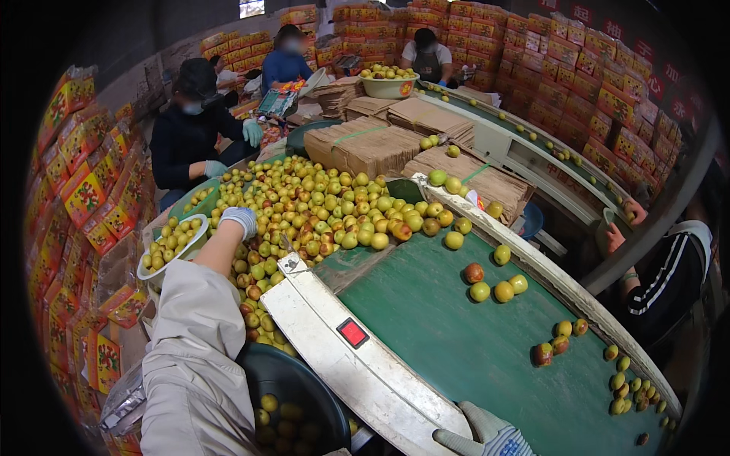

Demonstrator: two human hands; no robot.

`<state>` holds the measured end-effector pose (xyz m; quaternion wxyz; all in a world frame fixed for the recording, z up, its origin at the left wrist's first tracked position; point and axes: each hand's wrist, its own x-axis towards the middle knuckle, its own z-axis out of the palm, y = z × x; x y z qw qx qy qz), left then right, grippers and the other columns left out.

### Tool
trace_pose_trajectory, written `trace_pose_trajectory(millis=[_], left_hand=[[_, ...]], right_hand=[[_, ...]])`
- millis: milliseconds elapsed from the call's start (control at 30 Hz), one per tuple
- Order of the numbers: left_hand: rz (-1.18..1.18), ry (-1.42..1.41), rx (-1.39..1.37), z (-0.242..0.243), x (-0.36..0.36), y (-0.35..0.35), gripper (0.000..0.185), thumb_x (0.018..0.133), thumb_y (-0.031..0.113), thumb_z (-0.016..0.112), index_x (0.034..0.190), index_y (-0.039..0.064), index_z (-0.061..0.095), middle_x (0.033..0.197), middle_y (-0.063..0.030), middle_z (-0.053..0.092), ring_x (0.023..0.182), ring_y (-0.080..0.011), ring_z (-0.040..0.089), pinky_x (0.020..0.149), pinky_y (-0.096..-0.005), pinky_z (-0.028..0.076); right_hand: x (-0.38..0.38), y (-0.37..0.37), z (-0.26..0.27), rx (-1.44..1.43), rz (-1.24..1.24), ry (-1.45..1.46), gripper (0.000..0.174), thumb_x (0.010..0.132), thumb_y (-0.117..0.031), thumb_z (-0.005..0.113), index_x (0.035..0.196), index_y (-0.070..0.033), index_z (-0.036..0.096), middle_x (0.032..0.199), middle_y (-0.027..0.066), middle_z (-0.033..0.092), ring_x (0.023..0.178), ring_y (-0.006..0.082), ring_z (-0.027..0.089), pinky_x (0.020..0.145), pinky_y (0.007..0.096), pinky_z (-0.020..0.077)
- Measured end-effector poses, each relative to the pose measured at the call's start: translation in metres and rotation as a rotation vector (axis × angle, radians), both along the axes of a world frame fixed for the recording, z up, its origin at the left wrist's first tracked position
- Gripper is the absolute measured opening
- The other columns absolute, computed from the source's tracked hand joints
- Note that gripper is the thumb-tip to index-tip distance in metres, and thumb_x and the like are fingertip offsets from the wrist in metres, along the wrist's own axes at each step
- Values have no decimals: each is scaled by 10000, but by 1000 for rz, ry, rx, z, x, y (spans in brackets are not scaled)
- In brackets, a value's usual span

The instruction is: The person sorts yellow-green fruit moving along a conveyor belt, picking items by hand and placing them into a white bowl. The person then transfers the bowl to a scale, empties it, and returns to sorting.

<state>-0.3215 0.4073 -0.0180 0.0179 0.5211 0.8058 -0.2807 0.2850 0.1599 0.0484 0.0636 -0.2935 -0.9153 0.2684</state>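
Observation:
My left hand (240, 221), in a pale knit glove, reaches to the left side of a large heap of yellow-green and reddish jujubes (319, 199). Its fingertips are hidden, so whether they hold a fruit does not show. Close to its wrist stands a white basin (201, 235) filled with jujubes. At the bottom edge my right hand (485, 433), also gloved, rests by the white metal side rail (365, 365) of a green conveyor belt (445, 342), thumb and fingers apart. Loose jujubes (503, 291) lie scattered along the belt, whose far end meets the heap.
A dark tub (296, 393) with jujubes stands below my left arm. A red switch (352, 333) sits on the rail. Flattened cardboard stacks (365, 145) lie behind the heap. A co-worker (194, 131) sits at the left; another person's hands (616, 236) show at the right.

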Motion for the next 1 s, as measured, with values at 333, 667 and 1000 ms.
trace_pose_trajectory(millis=[333,667,1000], left_hand=[[-438,-662,627,76,189,-5,450,864,293,622,1239,45,617,1194,-197,640,1092,-329,620,973,-399,476],[-899,-492,396,25,354,15,567,887,374,596,1387,143,465,1380,-149,500,1336,-394,395,1064,-507,386],[-414,45,181,17,241,21,372,945,191,468,1301,141,563,1351,-174,519,1181,-321,566,945,-463,487]], right_hand=[[-12,21,-27,-399,-217,-59,759,838,-593,555,1443,-156,417,1441,369,305,1323,496,365,1075,528,346],[6,0,-9,-19,25,137,893,724,-561,675,1486,-196,382,1485,337,266,1320,478,369,1076,484,350],[16,-3,-7,0,60,258,822,742,-463,710,1438,-129,427,1455,361,293,1319,498,360,1068,492,352]])
